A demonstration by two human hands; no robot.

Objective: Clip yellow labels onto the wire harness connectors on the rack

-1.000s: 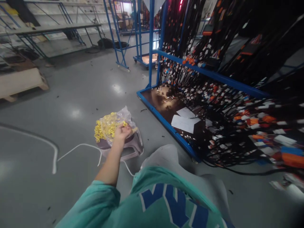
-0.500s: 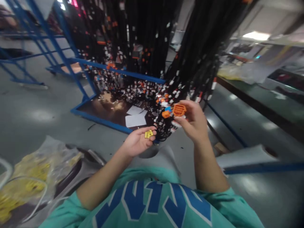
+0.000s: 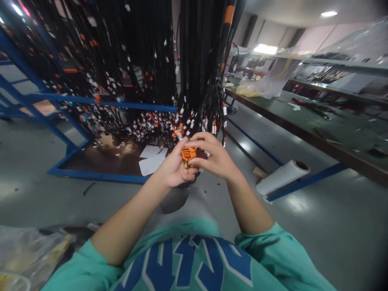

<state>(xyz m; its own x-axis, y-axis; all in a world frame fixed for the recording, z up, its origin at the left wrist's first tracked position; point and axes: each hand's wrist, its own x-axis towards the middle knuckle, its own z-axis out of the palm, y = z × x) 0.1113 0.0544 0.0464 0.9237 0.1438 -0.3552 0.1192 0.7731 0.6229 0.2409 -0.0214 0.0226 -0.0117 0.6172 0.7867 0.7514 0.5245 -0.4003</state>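
An orange wire connector (image 3: 188, 153) sits between my two hands, its slotted face turned toward me. My right hand (image 3: 215, 157) pinches it from the right with thumb and fingers. Against its left side rests the thumb of my left hand (image 3: 175, 169), whose fingers are curled below. A small yellow plastic piece (image 3: 186, 164) shows just under the connector, held in the left hand and mostly hidden by fingers. Behind my hands, black cable bundles (image 3: 198, 60) hang down, ending in many white and orange connectors.
A blue-framed cart (image 3: 100, 176) stands ahead on the left, with white paper sheets (image 3: 153, 165) on its base. To the right are a workbench (image 3: 303, 125) and a white roll (image 3: 281, 178) below it. Plastic bags (image 3: 30, 250) lie at lower left.
My hands have come together: the orange connector is now right above the yellow piece. My left fingers have curled from an open palm. The view has turned right.
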